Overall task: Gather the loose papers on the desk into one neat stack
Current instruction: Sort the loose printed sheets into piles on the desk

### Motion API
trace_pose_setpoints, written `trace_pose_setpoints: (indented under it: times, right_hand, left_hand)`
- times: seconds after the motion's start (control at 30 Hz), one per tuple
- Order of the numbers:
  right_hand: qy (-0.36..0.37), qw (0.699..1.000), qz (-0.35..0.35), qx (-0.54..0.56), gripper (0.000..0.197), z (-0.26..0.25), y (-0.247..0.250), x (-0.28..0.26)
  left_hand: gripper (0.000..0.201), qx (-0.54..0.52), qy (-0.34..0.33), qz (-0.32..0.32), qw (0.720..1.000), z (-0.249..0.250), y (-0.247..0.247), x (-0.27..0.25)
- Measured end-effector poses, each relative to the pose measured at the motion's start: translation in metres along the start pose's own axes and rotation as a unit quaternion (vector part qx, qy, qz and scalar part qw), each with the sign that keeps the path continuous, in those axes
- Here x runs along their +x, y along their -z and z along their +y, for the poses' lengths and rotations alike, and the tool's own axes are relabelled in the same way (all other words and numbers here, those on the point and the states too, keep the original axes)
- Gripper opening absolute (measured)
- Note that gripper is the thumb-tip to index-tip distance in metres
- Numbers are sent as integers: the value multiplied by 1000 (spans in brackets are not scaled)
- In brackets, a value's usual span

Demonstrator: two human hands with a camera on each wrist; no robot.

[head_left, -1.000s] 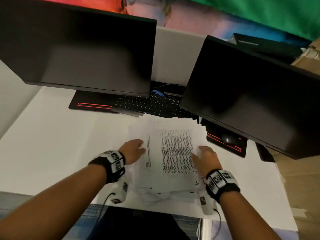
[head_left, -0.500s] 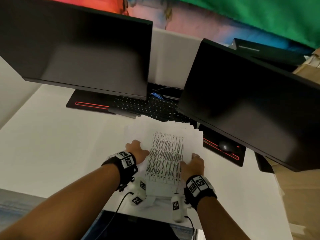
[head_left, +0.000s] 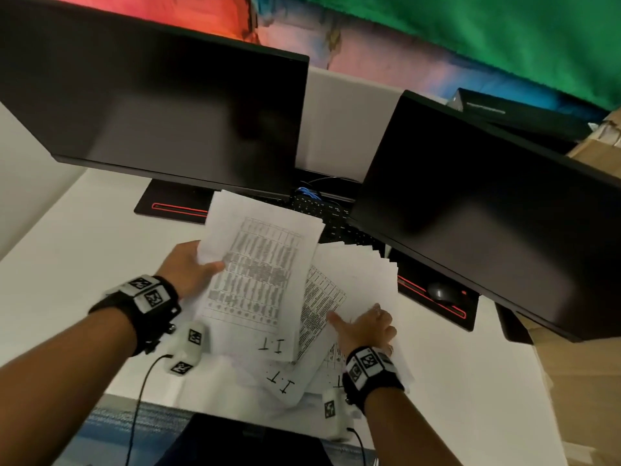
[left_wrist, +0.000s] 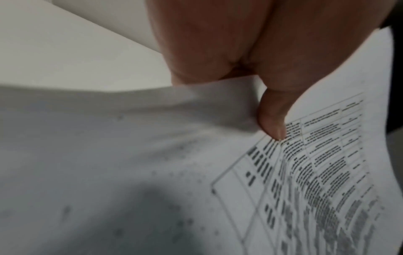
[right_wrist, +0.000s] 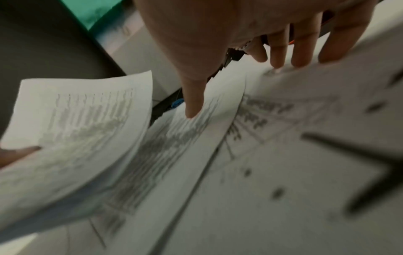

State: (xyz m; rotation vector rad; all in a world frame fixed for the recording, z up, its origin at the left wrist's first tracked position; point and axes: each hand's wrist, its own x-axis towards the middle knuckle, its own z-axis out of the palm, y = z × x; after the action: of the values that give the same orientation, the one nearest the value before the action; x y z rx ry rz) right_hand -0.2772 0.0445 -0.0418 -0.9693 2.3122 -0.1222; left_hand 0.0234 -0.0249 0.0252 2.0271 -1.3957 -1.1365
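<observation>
My left hand pinches a bundle of printed sheets at its left edge and holds it tilted above the desk; the left wrist view shows the thumb pressed on the printed table of the top sheet. Beneath and to the right, loose papers lie fanned out on the white desk. My right hand rests flat on those papers with fingers straight and the thumb stretched out. The lifted bundle shows at the left of the right wrist view.
Two dark monitors hang low over the back of the desk. A black keyboard and a mouse on a red-trimmed mat sit under them. The desk's front edge runs just behind my wrists.
The left hand has taken hold of part of the papers and lifted it up and to the left. The right hand has slid right onto the sheets left on the desk.
</observation>
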Motion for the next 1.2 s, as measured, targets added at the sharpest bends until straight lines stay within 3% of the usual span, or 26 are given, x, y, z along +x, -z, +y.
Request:
trace_pose_setpoints:
  times: [0.1, 0.23, 0.3, 0.43, 0.53, 0.7, 0.83, 1.03, 1.1, 1.2]
  right_hand:
    - [-3, 998, 7, -61, 136, -13, -15, -6]
    - [23, 999, 2, -49, 126, -14, -3, 12]
    - [3, 998, 9, -61, 120, -14, 6, 18]
    - [-41, 991, -7, -128, 141, -30, -3, -1]
    - [-78, 995, -18, -66, 140, -32, -11, -3]
    - [-109, 994, 6, 23, 93, -18, -3, 8]
    - [-64, 996, -9, 68, 46, -9, 2, 5]
    - [113, 982, 110, 104, 22, -42, 59, -34]
    - [187, 963, 175, 84, 7, -59, 91, -50]
    - [263, 922, 266, 102, 6, -84, 145, -76]
  left_hand:
    - [25, -3, 7, -4, 1000, -18, 21, 5]
    - [23, -17, 15, -22, 999, -34, 28, 8]
    - [20, -24, 14, -30, 999, -38, 30, 9]
    - [17, -33, 17, -35, 999, -43, 36, 16]
    - [22, -47, 17, -37, 998, -42, 40, 19]
    - [22, -69, 46, -49, 995, -46, 44, 25]
    - [26, -83, 73, -68, 992, -57, 48, 27]
    - [18, -6, 54, -71, 996, -69, 50, 19]
    - [21, 24, 42, -78, 996, -66, 42, 17]
    - [30, 54, 27, -100, 993, -63, 29, 18]
